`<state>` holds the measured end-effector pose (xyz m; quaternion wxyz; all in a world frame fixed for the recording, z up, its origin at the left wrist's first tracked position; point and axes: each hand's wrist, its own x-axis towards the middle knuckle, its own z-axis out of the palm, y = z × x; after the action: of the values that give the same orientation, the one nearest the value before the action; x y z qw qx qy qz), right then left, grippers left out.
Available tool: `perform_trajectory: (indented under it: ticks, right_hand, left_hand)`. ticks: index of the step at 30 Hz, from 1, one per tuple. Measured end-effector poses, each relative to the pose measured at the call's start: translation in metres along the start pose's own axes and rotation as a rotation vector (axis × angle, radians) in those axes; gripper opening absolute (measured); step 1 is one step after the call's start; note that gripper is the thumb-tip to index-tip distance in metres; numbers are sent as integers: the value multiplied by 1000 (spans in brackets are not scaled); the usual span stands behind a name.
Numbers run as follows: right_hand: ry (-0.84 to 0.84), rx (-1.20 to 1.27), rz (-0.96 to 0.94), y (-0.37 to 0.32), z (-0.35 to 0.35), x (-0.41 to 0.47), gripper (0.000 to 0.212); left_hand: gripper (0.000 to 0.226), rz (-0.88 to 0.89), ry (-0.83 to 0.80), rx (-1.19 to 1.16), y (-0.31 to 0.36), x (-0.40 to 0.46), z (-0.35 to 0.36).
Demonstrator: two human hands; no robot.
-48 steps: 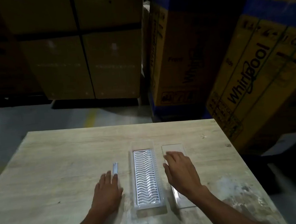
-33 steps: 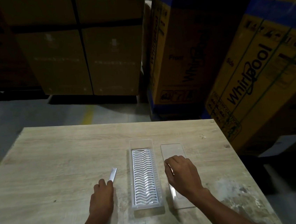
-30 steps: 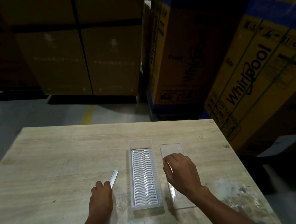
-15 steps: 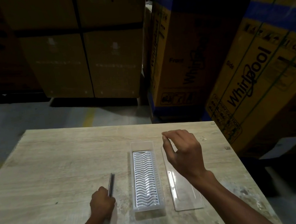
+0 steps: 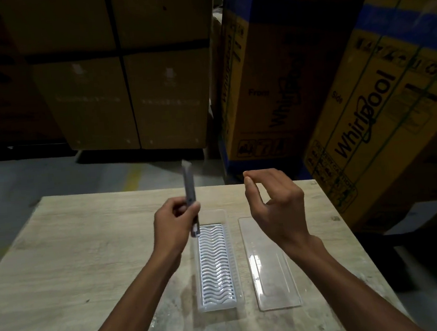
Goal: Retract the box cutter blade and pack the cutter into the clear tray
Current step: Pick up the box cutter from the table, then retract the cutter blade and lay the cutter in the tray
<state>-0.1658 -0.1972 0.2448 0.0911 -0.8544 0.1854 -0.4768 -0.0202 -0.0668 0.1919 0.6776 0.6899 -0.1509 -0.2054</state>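
My left hand [image 5: 176,223] grips a slim grey box cutter [image 5: 189,187] and holds it upright above the table, with a short pale blade tip showing at its top end. The clear tray [image 5: 234,258], lined with a white wavy insert, lies lengthwise on the table just below and right of that hand. A flat clear lid [image 5: 272,275] lies beside the tray on its right. My right hand [image 5: 275,202] hovers above the lid's far end, fingers loosely curled, thumb and forefinger close together, holding nothing.
The pale wooden table [image 5: 73,261] ends close behind the tray and at the right. Tall cardboard appliance boxes [image 5: 367,101] lean close at the right and stand behind, across a strip of grey floor [image 5: 51,177].
My left hand picked the box cutter off the table and raised it upright over the tray's far end. My right hand left the clear lid and rose above it.
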Motion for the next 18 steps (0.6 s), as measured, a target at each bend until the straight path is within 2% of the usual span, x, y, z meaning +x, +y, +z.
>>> perform_trajectory:
  ticks: [5, 9, 12, 15, 18]
  right_hand:
    - [-121, 120, 169, -8, -7, 9, 28]
    - [-344, 388, 336, -16, -20, 20, 37]
    - [-480, 576, 387, -22, -27, 24, 41]
    - [-496, 730, 404, -27, -34, 28, 45]
    - [-482, 780, 408, -27, -37, 31, 54]
  left_hand:
    - [8, 126, -143, 25, 46, -20, 13]
    - [14, 158, -197, 16, 64, -32, 20]
    - [26, 170, -240, -17, 74, -38, 23]
    - [33, 173, -266, -56, 81, -44, 24]
    - [32, 179, -281, -74, 85, -46, 25]
